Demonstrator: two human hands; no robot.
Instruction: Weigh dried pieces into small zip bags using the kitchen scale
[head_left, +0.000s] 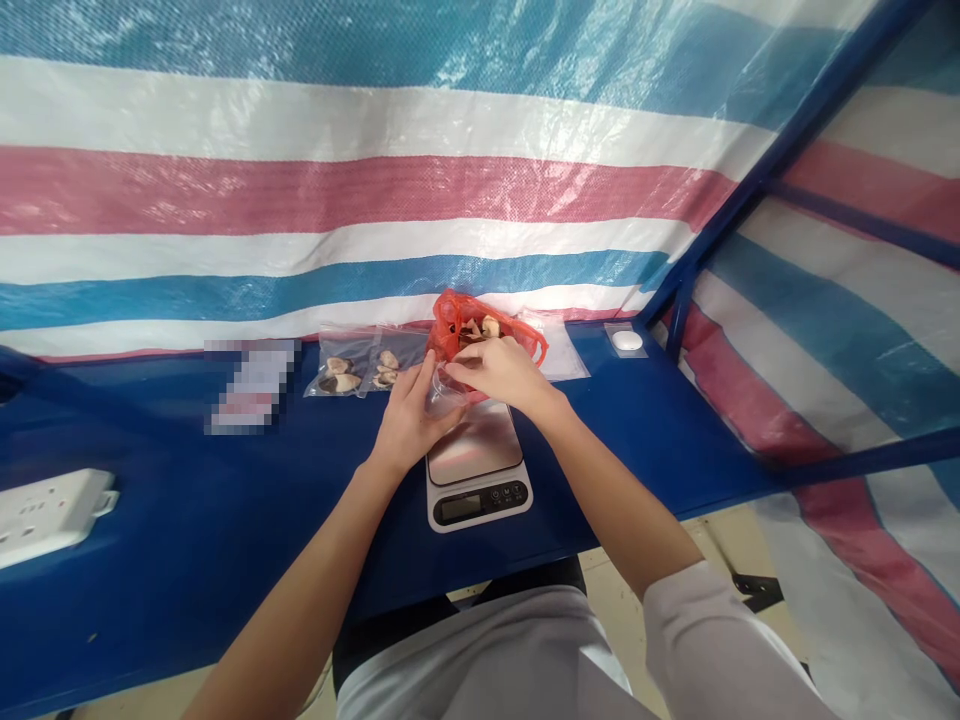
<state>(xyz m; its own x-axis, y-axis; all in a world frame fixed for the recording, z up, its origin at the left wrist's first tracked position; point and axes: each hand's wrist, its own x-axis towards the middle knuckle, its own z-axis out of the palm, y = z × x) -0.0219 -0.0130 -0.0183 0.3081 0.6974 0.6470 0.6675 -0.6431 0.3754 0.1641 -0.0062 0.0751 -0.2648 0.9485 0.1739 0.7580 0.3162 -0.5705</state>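
Note:
Both hands meet over the far end of a small kitchen scale (477, 470) with a steel platform. My left hand (409, 415) and my right hand (504, 372) pinch a clear plastic bag (444, 392) between them, fingers closed on its edges. Just behind the hands lies a red plastic bag (480, 322) holding pale brown shell-like pieces. Two clear zip bags (361, 365) with similar pieces lie to its left on the blue table (187, 520).
A white power strip (49, 512) sits at the table's left edge. A blurred packet (251, 385) lies left of the zip bags. A small white round object (627, 341) rests at the far right. A striped tarp and blue frame bars enclose the table.

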